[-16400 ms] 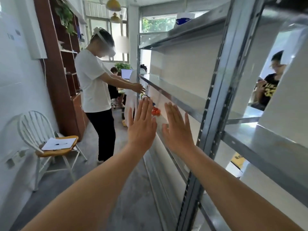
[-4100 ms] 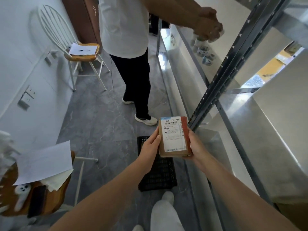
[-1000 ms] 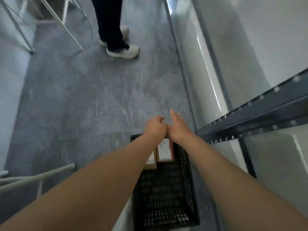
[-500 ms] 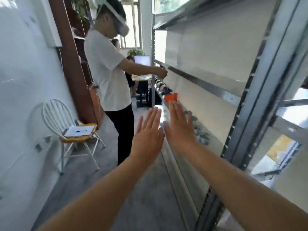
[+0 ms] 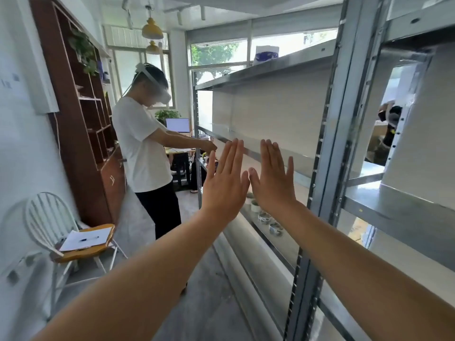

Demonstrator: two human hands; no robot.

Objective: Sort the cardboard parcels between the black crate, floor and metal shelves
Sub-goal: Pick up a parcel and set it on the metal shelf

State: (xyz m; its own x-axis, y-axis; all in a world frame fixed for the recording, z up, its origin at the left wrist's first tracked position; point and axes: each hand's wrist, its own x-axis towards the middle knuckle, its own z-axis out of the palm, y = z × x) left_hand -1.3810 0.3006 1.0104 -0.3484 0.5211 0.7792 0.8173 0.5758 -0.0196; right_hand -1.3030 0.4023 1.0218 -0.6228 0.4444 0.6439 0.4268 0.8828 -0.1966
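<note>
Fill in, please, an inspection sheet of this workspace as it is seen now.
Surface: grey floor; metal shelves at the right.
Job's things: parcels and black crate, nothing seen.
Clutter: small pots on a low shelf; paper on the white chair.
Grippers: left hand and right hand raised, fingers straight, holding nothing.
Cables: thin wire down the left wall.
Surroundings: a person in a white shirt, brown bookcase, windows.

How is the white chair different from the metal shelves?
The chair is white with a wooden seat; the shelves are grey metal. The chair is low, by the left wall; the shelves stand taller, on the right. Both stand along the same floor.
</note>
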